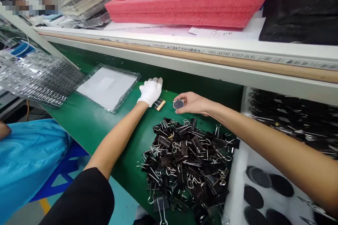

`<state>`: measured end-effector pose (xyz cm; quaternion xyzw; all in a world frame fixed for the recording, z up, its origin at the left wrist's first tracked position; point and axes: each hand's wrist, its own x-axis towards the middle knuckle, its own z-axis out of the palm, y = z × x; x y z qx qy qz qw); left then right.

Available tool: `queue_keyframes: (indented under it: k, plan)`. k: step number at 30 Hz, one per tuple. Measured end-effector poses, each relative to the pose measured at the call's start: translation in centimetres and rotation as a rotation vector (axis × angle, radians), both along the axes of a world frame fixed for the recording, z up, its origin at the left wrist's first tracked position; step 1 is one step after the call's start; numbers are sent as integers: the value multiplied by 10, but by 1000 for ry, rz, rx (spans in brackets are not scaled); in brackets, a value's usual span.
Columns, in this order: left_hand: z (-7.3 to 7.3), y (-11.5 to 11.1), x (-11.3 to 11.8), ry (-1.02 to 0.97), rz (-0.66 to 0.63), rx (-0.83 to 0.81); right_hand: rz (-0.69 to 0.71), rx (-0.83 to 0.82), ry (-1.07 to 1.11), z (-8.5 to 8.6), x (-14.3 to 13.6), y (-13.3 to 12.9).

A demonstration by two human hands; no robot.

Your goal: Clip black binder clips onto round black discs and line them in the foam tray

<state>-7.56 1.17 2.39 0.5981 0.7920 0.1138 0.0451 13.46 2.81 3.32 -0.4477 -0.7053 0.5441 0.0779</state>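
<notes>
Right hand (194, 102): bare, fingers closed on a dark round disc (179, 104) over the green bench (79, 119) | Left hand (151, 92): white-gloved, whether its fingers grip anything cannot be told; a tan-edged black clip (160, 104) shows just beside it | Binder clips (185, 149): heaped on the bench, nearer the viewer than both hands

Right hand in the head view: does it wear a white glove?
No: the right hand holding the round disc shows bare skin, and only the left hand wears a white glove.
</notes>
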Motion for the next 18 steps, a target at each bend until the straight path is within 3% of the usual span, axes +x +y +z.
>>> queue_keyframes:
  k: [3,6,18]
  plan:
    - [-7,0,-1,-43,73,21,63,270,-143,-4,-6,-6]
    - [-12,0,-1,-64,89,15,122,416,-172,-7,-14,-14]
    - [-19,3,-1,-68,131,-37,149,549,-230,-5,-38,-24]
